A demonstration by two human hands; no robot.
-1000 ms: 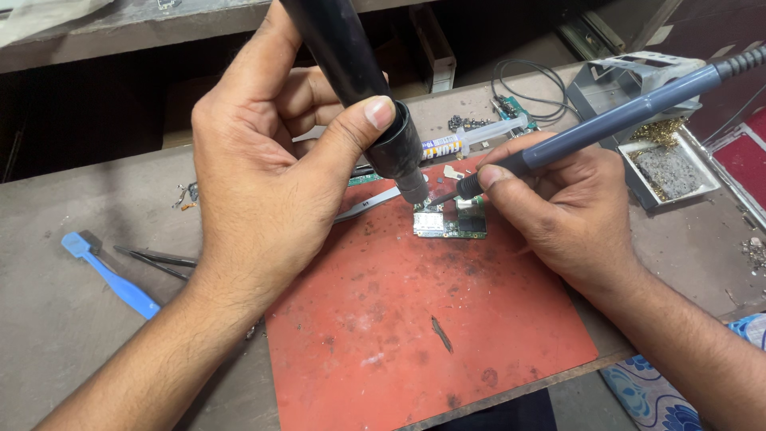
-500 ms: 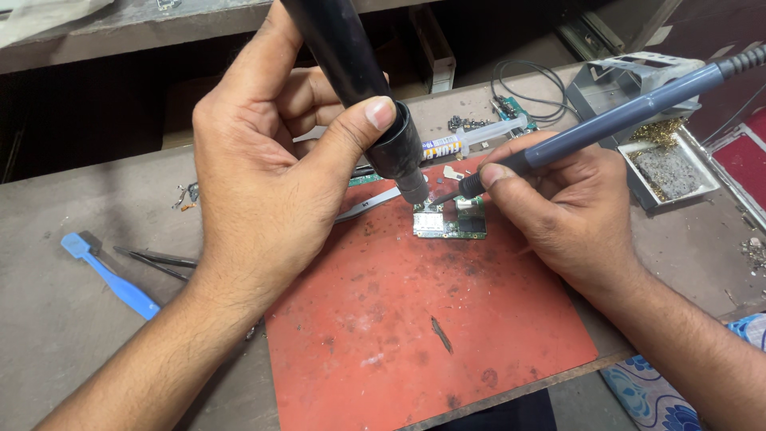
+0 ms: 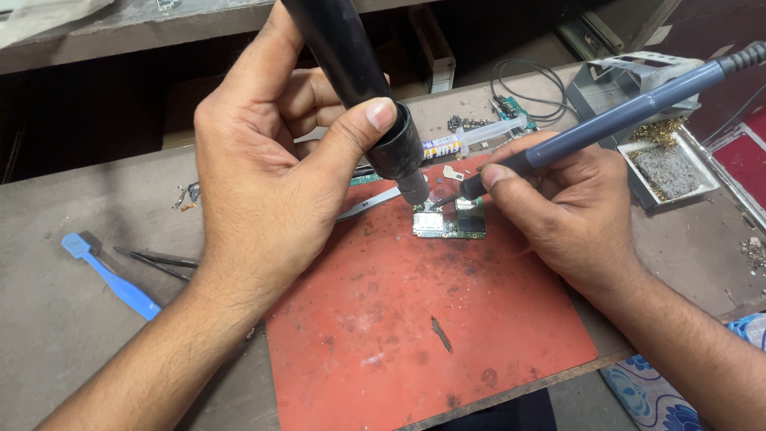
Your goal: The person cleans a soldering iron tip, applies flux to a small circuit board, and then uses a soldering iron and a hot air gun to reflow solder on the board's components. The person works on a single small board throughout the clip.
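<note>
Almost nothing has moved since the earlier views: both hands keep the same poses over the small circuit board [image 3: 449, 224], and only the tips of the two tools seem to have shifted a touch.

That board lies flat near the far edge of a red mat [image 3: 415, 335] on the grey worktop [image 3: 72, 335], its long axis running left to right. It sits between the hands, a little closer to the right one.

From above left, the left hand [image 3: 271, 191] is wrapped tightly around a thick black hot-air tool [image 3: 359, 88], thumb pressed on the barrel. This tool slants down and to the right, its nozzle just above the board's left end.

From the right, the right hand [image 3: 558, 199] pinches a slim blue-grey soldering iron [image 3: 606, 120] like a pen. Its long axis runs from upper right down to lower left, the tip at the board's far edge, beside the nozzle.

Further left lie a blue plastic pry tool [image 3: 112, 275] and dark tweezers [image 3: 155, 259]. Behind the board lies a syringe [image 3: 479, 136].
</note>
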